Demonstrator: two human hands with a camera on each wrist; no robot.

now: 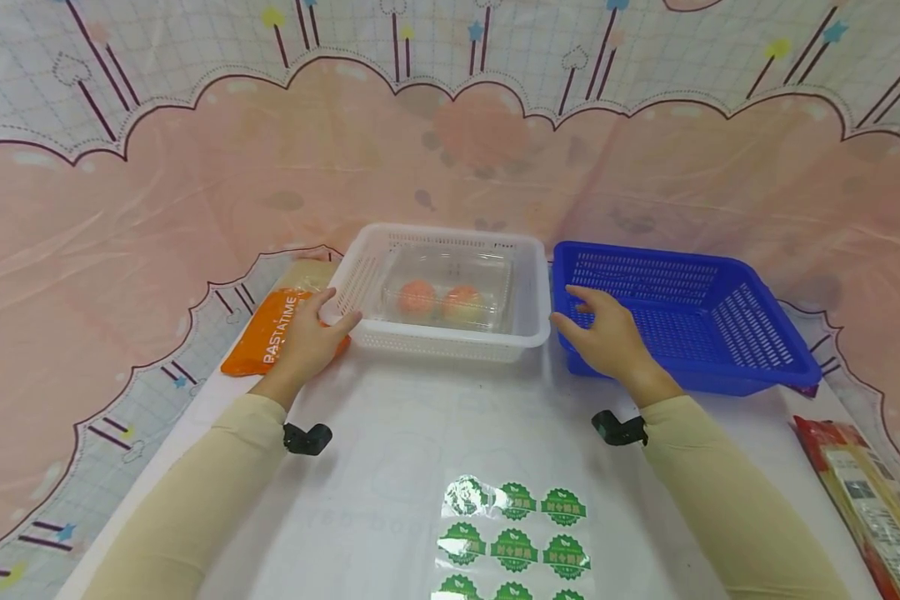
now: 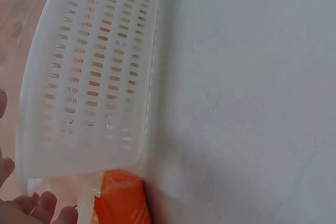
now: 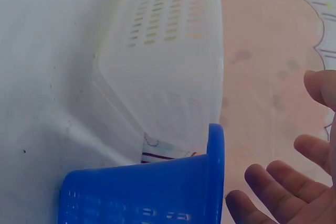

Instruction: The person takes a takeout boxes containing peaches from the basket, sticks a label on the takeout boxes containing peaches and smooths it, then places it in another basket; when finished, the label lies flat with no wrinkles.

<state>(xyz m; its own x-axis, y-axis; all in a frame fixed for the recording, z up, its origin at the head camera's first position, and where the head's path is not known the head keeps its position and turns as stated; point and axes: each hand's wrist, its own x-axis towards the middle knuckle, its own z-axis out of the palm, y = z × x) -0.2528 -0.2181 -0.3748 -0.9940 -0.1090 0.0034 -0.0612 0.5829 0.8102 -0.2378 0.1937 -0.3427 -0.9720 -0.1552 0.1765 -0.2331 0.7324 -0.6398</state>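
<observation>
A white plastic basket [image 1: 450, 346] stands at the back of the table, and inside it lies a clear lidded plastic box [image 1: 450, 265] with two round orange-red fruits [image 1: 461, 304]. At the basket's left front corner is my left hand [image 1: 311, 337], thumb and fingers spread right at the rim; its fingertips [image 2: 46, 203] also show by that corner in the left wrist view. My right hand [image 1: 607, 333] hovers over the left front part of a blue plastic basket [image 1: 750, 333], fingers apart with nothing between them. In the right wrist view its loosely bent fingers [image 3: 278, 182] are beside the blue rim.
An orange packet [image 1: 258, 337] lettered PASTATIME lies left of the white basket, partly behind my left hand. Towards the front is a sheet of round green stickers [image 1: 513, 550]. A red and yellow packet [image 1: 866, 500] lies at the right edge. A patterned cloth [image 1: 450, 158] hangs behind.
</observation>
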